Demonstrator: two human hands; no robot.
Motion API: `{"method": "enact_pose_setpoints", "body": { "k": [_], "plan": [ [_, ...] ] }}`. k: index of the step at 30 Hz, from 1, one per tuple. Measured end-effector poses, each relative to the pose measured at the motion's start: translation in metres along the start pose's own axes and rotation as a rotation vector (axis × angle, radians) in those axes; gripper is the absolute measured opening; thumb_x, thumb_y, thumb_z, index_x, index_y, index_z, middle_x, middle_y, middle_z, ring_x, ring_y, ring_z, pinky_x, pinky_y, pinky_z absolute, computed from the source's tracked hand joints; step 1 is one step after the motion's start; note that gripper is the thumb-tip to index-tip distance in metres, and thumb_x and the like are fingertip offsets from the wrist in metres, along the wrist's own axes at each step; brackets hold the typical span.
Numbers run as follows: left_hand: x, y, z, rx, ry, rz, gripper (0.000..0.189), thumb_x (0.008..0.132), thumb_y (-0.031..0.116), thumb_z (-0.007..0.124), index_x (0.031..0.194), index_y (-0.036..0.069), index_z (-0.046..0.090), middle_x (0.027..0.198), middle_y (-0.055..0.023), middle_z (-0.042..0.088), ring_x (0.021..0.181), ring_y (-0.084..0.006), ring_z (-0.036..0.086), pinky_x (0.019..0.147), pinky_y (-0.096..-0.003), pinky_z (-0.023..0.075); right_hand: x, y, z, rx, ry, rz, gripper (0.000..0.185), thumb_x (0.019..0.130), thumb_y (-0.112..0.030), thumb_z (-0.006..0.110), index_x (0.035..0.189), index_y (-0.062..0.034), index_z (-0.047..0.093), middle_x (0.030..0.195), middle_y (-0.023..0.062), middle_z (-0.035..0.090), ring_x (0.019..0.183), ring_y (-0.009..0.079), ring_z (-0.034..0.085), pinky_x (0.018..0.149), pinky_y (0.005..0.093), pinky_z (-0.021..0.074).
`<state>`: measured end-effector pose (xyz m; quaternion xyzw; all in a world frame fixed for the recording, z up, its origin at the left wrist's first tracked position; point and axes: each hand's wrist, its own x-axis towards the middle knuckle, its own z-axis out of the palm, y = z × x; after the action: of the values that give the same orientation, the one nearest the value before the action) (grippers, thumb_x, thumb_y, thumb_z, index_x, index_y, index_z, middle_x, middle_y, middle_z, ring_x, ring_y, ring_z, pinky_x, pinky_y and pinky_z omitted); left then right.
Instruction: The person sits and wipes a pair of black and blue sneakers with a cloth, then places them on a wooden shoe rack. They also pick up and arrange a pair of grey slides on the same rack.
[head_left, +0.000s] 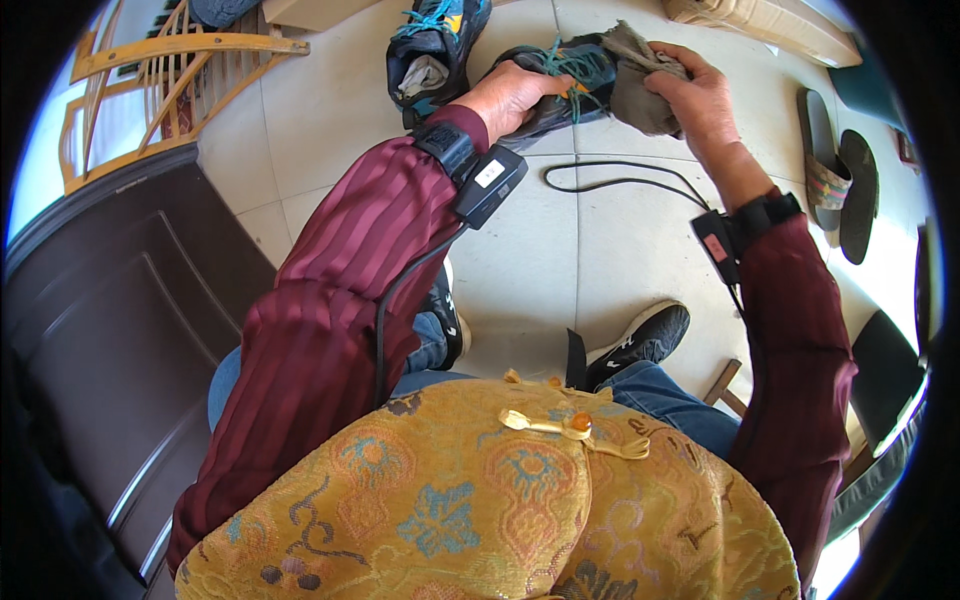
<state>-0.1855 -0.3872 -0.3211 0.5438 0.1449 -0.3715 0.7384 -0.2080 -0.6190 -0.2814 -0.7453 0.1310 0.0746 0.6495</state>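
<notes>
My left hand (508, 100) grips a dark shoe (592, 66) with teal laces and orange trim, its thumb over the lacing. The shoe lies lengthwise with one end to the right, and part of it is hidden under the hand. At that right end, my right hand (694, 94) holds a grey-brown cloth (642, 97), bunched between thumb and fingers. The cloth touches or overlaps the shoe's end. A matching shoe (437, 45) stands just left, with a crumpled whitish piece of cloth or paper (422, 76) in its opening.
Pale floor tiles (517, 262) lie beneath. A wooden chair-like frame (187, 45) and a dark brown panel (127, 337) are at left. Slide sandals (829, 172) rest at right, below a cardboard box (765, 30). A black cable (622, 163) loops from my right wrist device.
</notes>
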Motion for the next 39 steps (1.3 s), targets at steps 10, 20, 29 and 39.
{"method": "enact_pose_setpoints", "body": {
  "k": [10,20,29,39],
  "plan": [
    [-0.009,-0.010,0.003,0.414,-0.004,0.055,0.034,0.071,0.019,0.081,0.092,-0.004,0.069,0.086,-0.0084,0.067,0.075,-0.0165,0.059,0.074,-0.0276,0.0467,0.008,-0.003,-0.027,0.076,-0.163,0.156,0.041,0.077,-0.001,0.063,0.119,0.0004,0.060,0.106,0.0099,0.064,0.093,0.0148,0.059,0.085,0.0250,0.0473],
    [-0.060,0.026,-0.002,0.896,-0.118,-0.184,0.029,0.071,0.006,0.076,0.097,-0.001,0.065,0.086,-0.0051,0.066,0.077,-0.0136,0.058,0.075,-0.0271,0.0481,-0.011,-0.011,-0.039,0.100,-0.298,0.253,0.041,0.076,0.000,0.060,0.117,0.0018,0.060,0.103,0.0103,0.064,0.090,0.0155,0.060,0.084,0.0263,0.0488],
    [-0.090,0.001,-0.031,1.140,-0.091,-0.061,0.034,0.067,0.004,0.076,0.097,-0.003,0.063,0.085,-0.0092,0.067,0.077,-0.0144,0.057,0.073,-0.0297,0.0480,-0.018,0.005,-0.012,0.084,-0.386,0.231,0.042,0.074,0.000,0.062,0.116,-0.0017,0.062,0.100,0.0113,0.065,0.085,0.0164,0.062,0.078,0.0281,0.0522],
    [-0.065,-0.001,-0.009,1.320,-0.137,0.287,0.044,0.062,0.015,0.079,0.098,0.000,0.059,0.091,-0.0173,0.065,0.084,-0.0305,0.063,0.079,-0.0372,0.0494,-0.014,0.004,-0.010,0.128,-0.378,0.195,0.042,0.072,0.001,0.063,0.114,-0.0027,0.063,0.099,0.0090,0.065,0.085,0.0149,0.062,0.079,0.0268,0.0511]
  ]
}}
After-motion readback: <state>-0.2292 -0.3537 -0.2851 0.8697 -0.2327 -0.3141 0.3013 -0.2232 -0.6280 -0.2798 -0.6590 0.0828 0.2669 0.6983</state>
